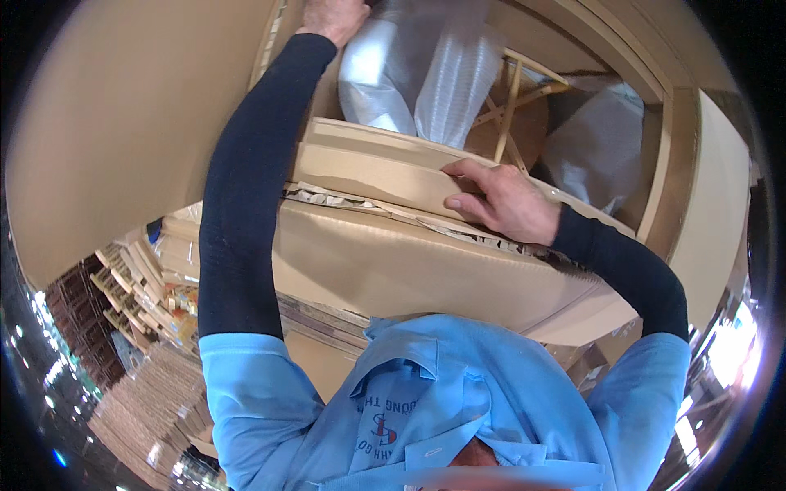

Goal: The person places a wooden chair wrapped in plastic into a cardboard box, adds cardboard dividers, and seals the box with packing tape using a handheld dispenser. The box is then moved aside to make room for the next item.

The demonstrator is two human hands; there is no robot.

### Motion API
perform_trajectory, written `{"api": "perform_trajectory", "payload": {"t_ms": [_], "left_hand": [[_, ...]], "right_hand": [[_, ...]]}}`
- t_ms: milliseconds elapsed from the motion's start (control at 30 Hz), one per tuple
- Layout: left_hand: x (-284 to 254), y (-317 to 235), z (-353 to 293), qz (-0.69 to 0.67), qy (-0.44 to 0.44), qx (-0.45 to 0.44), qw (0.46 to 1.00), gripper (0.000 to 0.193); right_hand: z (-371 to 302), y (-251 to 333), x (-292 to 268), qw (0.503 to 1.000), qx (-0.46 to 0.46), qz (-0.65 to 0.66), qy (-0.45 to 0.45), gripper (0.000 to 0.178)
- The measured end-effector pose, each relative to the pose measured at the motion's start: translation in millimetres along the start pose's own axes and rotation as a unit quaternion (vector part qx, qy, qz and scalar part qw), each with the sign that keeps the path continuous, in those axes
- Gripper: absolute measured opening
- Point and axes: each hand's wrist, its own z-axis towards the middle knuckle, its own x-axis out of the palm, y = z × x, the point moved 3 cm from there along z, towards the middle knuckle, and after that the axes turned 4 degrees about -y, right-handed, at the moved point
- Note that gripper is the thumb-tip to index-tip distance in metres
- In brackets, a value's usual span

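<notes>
A large cardboard box (675, 164) stands open in front of the person, its contents showing between the two arms. The left hand (334, 18) is at the top of the view, beside the far left part of the box and near a wrapped bundle (377, 78); its fingers are partly cut off, so whether it grips anything cannot be told. The right hand (512, 200) lies palm down on the near wall (368, 173) of the box, loosely open, thumb and forefinger apart on the cardboard.

Inside the box, a second bundle (458, 82) in cloudy plastic wrap lies just right of the first. Next to it are light wooden bars (509, 106) crossing over a round brown panel (530, 127), and a greyish wrapped piece (602, 143) sits toward the right end. A torn cardboard edge (352, 201) runs along the outside of the near wall. A wide flap (123, 123) spreads out on the left. Beyond it, at lower left, are wooden pieces (135, 282) and a stack of flat cardboard (143, 409).
</notes>
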Motion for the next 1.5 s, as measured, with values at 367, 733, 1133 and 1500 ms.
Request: {"api": "perform_trajectory", "payload": {"t_ms": [367, 733, 1133, 1500], "left_hand": [[-15, -69, 21, 0.065, 0.046, 0.003, 0.997, 0.040], [-43, -378, -76, -0.308, 0.347, 0.335, 0.820, 0.043], [59, -494, 17, -0.493, 0.665, 0.010, 0.561, 0.073], [131, -535, -30, -0.522, 0.734, 0.168, 0.400, 0.076]], "right_hand": [[-162, -46, -131, 0.909, 0.014, -0.316, -0.272, 0.071], [-347, -147, -133, 0.932, 0.212, -0.253, -0.147, 0.033], [-334, -145, -144, 0.968, 0.201, -0.118, -0.097, 0.039], [-322, -152, -138, 0.964, 0.209, -0.045, -0.159, 0.041]]}}
